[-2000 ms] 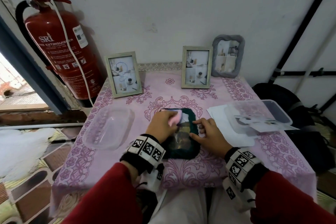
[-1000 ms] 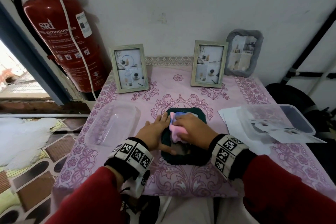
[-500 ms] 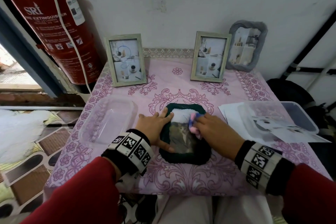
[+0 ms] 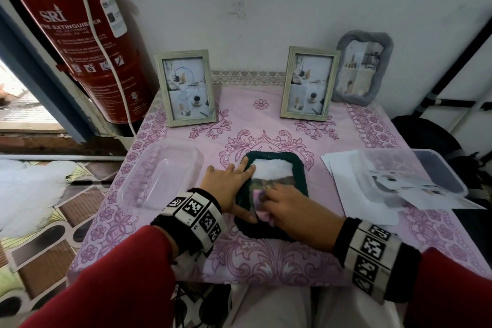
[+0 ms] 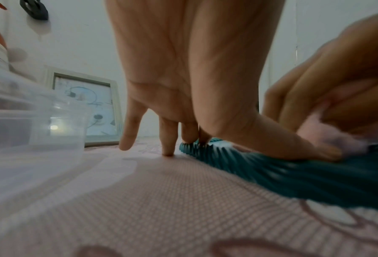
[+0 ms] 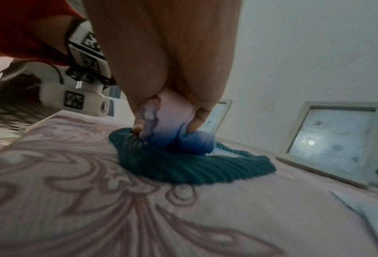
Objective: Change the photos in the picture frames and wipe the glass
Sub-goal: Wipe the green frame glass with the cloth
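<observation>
A dark green ribbed picture frame [image 4: 274,194] lies flat on the pink tablecloth [image 4: 266,261]. The left hand [image 4: 229,186], fingers straight and spread, presses on the frame's left edge to steady it. Just right of it, the right hand [image 4: 295,210] grips a bunched pink-and-blue cloth [image 4: 259,208], which has slid from the glass's upper part to its near-left corner, so wiping appears nearly complete.
</observation>
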Demonstrator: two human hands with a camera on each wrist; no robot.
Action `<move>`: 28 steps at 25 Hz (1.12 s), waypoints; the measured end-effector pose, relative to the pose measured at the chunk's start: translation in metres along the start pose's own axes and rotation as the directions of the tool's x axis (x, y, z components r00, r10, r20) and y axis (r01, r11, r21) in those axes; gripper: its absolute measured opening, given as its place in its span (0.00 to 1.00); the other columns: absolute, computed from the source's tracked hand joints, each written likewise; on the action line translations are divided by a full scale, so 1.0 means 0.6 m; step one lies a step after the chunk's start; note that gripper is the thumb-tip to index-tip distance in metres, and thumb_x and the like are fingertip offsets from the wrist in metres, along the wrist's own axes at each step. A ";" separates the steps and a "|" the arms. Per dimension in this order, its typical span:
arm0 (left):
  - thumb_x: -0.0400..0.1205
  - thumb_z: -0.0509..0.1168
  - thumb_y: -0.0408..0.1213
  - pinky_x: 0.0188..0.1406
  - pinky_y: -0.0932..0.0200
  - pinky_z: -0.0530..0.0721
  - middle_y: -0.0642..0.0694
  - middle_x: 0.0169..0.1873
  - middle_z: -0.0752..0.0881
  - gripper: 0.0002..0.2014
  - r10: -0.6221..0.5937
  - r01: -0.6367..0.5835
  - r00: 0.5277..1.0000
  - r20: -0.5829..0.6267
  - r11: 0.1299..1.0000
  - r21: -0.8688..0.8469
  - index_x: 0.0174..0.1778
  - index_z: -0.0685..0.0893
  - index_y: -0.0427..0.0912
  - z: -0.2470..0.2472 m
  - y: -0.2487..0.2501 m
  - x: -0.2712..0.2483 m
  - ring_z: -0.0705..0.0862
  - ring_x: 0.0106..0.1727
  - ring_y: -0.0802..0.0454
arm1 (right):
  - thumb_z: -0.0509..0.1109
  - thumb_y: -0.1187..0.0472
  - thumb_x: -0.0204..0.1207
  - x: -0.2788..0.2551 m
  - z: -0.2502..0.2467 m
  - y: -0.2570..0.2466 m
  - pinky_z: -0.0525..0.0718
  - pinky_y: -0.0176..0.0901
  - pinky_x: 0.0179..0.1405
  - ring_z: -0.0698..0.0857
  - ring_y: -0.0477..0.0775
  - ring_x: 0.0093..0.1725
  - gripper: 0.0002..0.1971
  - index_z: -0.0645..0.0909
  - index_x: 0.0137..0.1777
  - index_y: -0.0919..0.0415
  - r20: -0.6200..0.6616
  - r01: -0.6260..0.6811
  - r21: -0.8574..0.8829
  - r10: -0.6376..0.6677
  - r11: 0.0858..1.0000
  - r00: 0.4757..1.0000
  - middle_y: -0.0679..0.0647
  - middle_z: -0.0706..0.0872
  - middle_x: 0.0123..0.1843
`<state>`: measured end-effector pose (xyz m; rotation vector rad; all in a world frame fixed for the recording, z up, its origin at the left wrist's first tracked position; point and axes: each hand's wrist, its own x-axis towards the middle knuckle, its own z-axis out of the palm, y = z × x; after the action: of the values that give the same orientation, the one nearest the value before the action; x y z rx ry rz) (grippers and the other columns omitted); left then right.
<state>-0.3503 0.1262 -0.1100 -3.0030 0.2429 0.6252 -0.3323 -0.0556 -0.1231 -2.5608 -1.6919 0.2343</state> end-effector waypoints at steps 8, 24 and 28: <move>0.65 0.67 0.70 0.73 0.38 0.67 0.48 0.83 0.40 0.58 0.023 -0.022 1.000 0.013 0.999 -0.029 0.82 0.42 0.50 0.005 -0.010 0.005 0.60 0.81 0.45 | 0.52 0.58 0.84 -0.005 -0.027 0.101 0.67 0.46 0.61 0.69 0.54 0.64 0.15 0.69 0.68 0.55 0.035 -0.163 -0.251 0.178 0.954 0.983 0.51 0.72 0.69; 0.64 0.71 0.66 0.77 0.35 0.63 0.49 0.82 0.35 0.60 0.045 -0.033 0.995 0.090 0.991 -0.128 0.82 0.37 0.53 0.004 -0.021 0.008 0.49 0.84 0.45 | 0.47 0.57 0.86 -0.044 -0.034 0.070 0.61 0.43 0.64 0.68 0.53 0.70 0.18 0.66 0.73 0.55 0.119 -0.036 -0.231 0.064 0.972 0.991 0.50 0.68 0.75; 0.63 0.70 0.68 0.76 0.36 0.64 0.49 0.82 0.37 0.61 0.028 -0.022 0.997 0.073 0.996 -0.083 0.81 0.37 0.54 0.007 -0.018 0.010 0.51 0.84 0.46 | 0.45 0.56 0.86 0.021 -0.031 0.069 0.62 0.45 0.62 0.68 0.54 0.67 0.17 0.69 0.68 0.57 0.093 -0.156 -0.287 0.190 0.945 0.977 0.52 0.71 0.70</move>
<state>-0.3449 0.1368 -0.1160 -3.0512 0.2568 0.7661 -0.2869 -0.0598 -0.1113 -2.9635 -1.6424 0.1716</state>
